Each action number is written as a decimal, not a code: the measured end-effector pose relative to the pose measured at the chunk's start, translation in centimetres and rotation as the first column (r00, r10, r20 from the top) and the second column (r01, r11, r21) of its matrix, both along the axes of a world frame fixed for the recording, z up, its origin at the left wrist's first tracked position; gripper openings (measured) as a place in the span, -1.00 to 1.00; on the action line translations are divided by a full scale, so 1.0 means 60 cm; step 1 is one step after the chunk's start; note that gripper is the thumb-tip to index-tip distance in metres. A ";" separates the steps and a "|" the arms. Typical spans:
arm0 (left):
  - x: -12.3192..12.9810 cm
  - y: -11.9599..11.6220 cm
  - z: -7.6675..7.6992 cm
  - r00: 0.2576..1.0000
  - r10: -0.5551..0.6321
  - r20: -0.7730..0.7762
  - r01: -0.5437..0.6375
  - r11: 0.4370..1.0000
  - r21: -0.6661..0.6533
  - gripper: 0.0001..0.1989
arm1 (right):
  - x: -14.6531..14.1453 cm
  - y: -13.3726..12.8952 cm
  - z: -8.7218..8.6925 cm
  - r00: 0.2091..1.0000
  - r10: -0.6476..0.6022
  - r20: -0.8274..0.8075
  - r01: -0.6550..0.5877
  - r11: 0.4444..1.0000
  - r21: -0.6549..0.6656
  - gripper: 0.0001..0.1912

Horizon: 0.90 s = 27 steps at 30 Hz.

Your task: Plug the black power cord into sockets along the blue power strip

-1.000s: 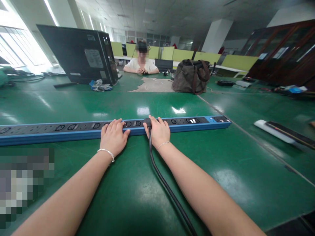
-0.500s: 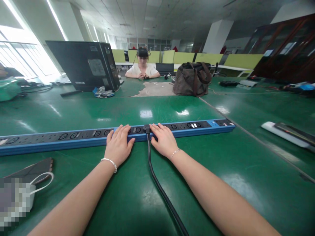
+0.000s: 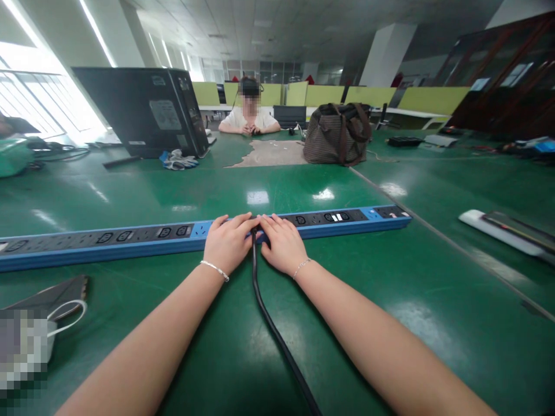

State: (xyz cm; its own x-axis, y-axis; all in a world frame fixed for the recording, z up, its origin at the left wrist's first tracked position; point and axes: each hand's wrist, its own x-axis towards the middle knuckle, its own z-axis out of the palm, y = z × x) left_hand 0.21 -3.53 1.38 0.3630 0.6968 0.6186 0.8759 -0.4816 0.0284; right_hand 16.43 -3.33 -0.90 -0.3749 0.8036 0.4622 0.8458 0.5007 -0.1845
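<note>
L hand (image 3: 228, 241) & R hand (image 3: 282, 245) atop power strip (image 3: 130, 251), fingers meeting over cord plug (image 3: 254, 227), grip unclear; plug appears in strip, full seating n/c.

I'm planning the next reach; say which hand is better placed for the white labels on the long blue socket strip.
Probably the right hand: it rests nearer the white labels, while the left hand lies mostly beyond the black cable.
</note>
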 end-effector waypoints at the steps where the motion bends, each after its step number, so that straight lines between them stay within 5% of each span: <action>1: 0.003 0.002 0.001 1.000 0.005 0.005 -0.005 1.000 0.016 -0.72 | -0.001 0.000 -0.001 1.000 -0.007 0.000 0.007 1.000 0.004 -0.40; 14: 0.010 0.008 -0.017 0.995 -0.019 0.098 0.018 1.000 0.013 -0.76 | 0.005 0.003 -0.001 0.999 -0.014 -0.033 0.014 1.000 0.002 -0.48; 27: 0.010 0.023 -0.022 0.977 0.062 0.206 -0.037 0.992 -0.124 -0.70 | -0.002 0.006 0.001 0.997 -0.062 -0.056 0.061 0.998 -0.028 -0.45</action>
